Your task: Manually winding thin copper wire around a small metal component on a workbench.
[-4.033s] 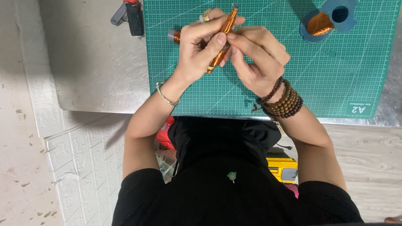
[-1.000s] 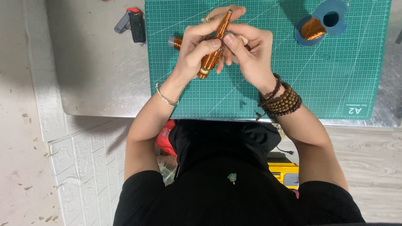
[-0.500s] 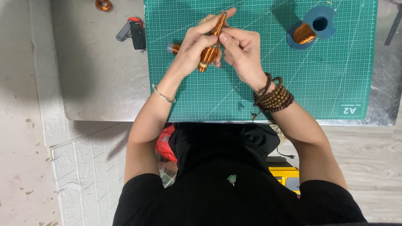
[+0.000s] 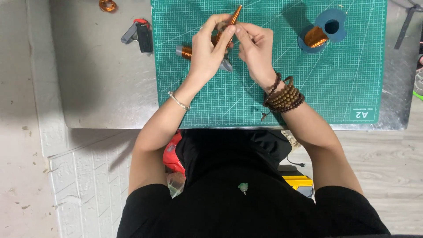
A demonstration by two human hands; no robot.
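Observation:
My left hand (image 4: 208, 48) and my right hand (image 4: 255, 48) meet over a green cutting mat (image 4: 335, 83) and both grip a thin rod wound with copper wire (image 4: 232, 16), which tilts up and away from me. The rod's lower part is hidden inside my left fist. A small copper-wound coil with a metal end (image 4: 185, 51) lies on the mat just left of my left hand. A grey metal piece (image 4: 227, 66) shows under my left palm. A blue spool of copper wire (image 4: 320, 31) lies on its side at the mat's far right.
The mat lies on a metal table (image 4: 101, 88). A black and grey tool with a red tip (image 4: 139, 34) and a small copper wire ring (image 4: 107, 5) lie on the table's left part. A dark bar (image 4: 404, 27) lies at the right edge.
Both hands kept hold of the copper-wound rod and turned it more upright. The view shifted, so the copper wire ring on the left came into sight.

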